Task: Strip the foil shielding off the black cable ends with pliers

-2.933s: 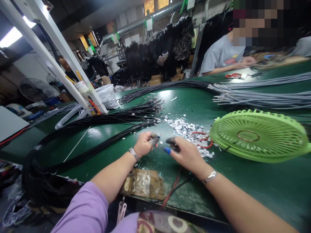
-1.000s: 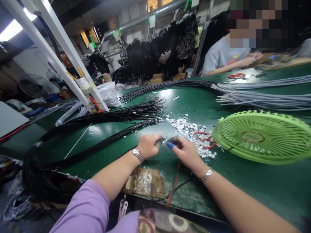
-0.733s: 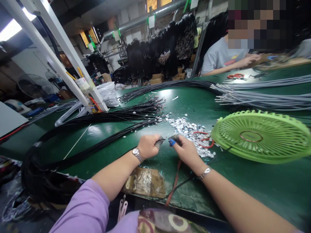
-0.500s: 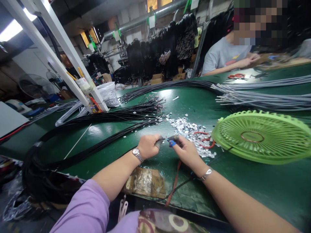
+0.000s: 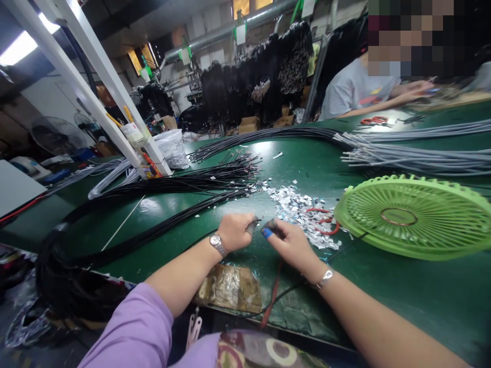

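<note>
Room: workshop, dark bundles (image 5: 264, 76) hanging behind.
Desk (image 5: 383, 286): green; black cables (image 5: 172, 186), foil scraps (image 5: 295, 204), fan grille (image 5: 414, 214).
Left hand (image 5: 233, 231): fingers pinch tiny piece (image 5: 258, 223).
Right hand (image 5: 292, 245): fingers pinch it too, beside scraps.

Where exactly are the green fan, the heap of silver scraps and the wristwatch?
green fan (image 5: 416, 219): head view, on its grille beside the hub.
silver scraps (image 5: 293, 205): head view, middle of the heap.
wristwatch (image 5: 217, 245): head view, on its dial.
</note>
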Motion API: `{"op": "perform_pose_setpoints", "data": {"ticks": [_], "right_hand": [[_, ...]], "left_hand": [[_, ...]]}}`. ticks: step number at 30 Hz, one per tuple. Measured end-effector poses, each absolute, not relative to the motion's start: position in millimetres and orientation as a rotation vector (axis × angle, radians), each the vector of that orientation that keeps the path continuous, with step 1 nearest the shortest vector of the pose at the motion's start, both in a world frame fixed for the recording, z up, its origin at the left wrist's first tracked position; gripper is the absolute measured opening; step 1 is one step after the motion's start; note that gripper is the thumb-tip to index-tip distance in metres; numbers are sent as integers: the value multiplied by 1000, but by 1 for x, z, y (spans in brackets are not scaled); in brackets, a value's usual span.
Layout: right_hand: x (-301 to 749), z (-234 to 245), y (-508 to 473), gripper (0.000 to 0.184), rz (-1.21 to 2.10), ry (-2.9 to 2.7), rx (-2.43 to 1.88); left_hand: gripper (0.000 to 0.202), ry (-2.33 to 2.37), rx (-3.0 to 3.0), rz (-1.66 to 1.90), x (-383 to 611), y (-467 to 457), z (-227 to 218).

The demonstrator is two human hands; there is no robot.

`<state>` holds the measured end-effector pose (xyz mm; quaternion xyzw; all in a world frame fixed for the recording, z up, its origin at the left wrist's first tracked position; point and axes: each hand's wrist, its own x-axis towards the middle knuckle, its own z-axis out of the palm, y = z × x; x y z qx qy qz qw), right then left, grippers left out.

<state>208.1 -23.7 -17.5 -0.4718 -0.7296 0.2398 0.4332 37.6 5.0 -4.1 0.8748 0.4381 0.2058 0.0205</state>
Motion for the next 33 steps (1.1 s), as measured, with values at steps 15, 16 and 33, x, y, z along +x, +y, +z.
{"op": "perform_pose_setpoints", "data": {"ticks": [15,16,33], "right_hand": [[225,-18,-7,41,1050,-1713,-1041],[226,-19,-6,41,1080,-1702,-1041],[218,-23,-20,35,1852,-1234,-671]], "left_hand": [[25,1063,1879,411,41,6,10],[26,1055,1756,367,41,8,10],[23,872,2196,495,38,0,13]]}}
